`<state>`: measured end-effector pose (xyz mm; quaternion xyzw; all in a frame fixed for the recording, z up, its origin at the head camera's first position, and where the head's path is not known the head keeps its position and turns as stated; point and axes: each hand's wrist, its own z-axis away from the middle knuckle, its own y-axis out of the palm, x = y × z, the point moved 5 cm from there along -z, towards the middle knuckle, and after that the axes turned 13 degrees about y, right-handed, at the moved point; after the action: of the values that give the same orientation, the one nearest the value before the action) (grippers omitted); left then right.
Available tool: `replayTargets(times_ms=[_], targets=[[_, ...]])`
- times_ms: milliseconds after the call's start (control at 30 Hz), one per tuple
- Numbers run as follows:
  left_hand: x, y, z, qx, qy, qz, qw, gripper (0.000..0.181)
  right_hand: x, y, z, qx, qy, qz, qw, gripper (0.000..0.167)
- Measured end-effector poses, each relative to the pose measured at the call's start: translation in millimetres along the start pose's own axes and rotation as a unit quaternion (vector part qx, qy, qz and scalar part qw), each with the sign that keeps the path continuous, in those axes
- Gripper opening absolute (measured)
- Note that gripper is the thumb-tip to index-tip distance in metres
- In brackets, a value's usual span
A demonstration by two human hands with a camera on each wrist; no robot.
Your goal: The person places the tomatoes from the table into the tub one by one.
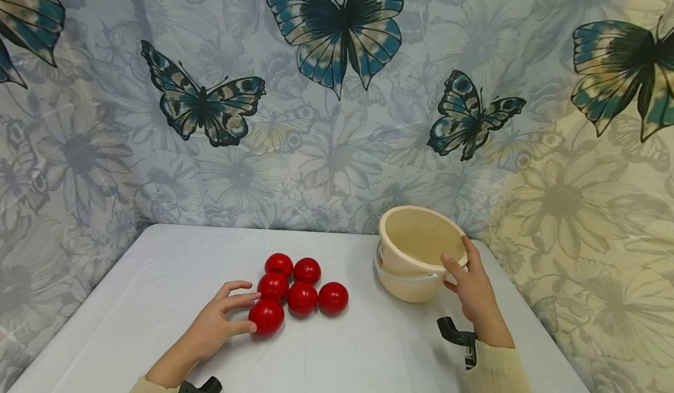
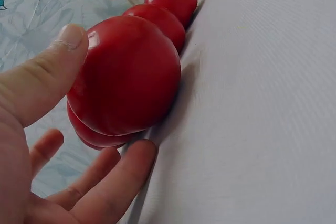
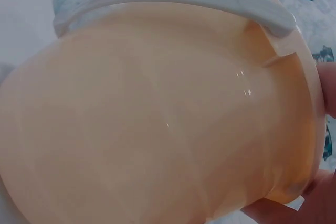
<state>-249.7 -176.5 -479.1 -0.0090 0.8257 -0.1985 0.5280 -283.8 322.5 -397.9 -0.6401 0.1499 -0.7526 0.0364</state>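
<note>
My left hand (image 1: 213, 326) is at the nearest of several shiny red balls (image 1: 266, 317), its fingers spread. In the left wrist view the thumb (image 2: 50, 72) lies against this red ball (image 2: 126, 77), and the other fingers extend loosely near its far side and the white surface. On the right, a cream bucket (image 1: 408, 288) with a pale handle (image 1: 405, 276) leans slightly to the right. My right hand (image 1: 474, 293) pinches the bucket's rim, thumb and fingers on either side. The bucket's wall (image 3: 147, 119) fills most of the right wrist view.
The other red balls, among them one ball (image 1: 333, 298) at the right, sit close together behind the nearest one. A white-covered table (image 1: 347, 358) lies under everything. Behind it hangs a butterfly-patterned cloth (image 1: 337, 165). Dark wrist mounts (image 1: 457, 335) stick out by the sleeves.
</note>
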Motion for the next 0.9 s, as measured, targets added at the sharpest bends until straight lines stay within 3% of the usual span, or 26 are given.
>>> replayTargets(times_ms=[167, 633, 700, 900], targets=[[2.6, 1.6, 0.7, -0.001, 0.009, -0.014, 0.9999, 0.047, 2, 0, 1.1, -0.011, 0.005, 0.005, 0.9999, 0.088], [-1.6, 7.8, 3.7, 0.045, 0.053, 0.000, 0.9976, 0.040, 10, 1, 8.9, -0.066, 0.016, 0.034, 0.9971, 0.076], [-2.2, 8.3, 3.7, 0.049, 0.066, 0.001, 0.9966, 0.041, 12, 1, 11.0, -0.068, 0.016, 0.036, 0.9969, 0.075], [-1.2, 12.3, 3.0, 0.082, 0.063, 0.038, 0.9940, 0.045, 12, 1, 13.0, -0.046, 0.018, 0.045, 0.9978, 0.074]])
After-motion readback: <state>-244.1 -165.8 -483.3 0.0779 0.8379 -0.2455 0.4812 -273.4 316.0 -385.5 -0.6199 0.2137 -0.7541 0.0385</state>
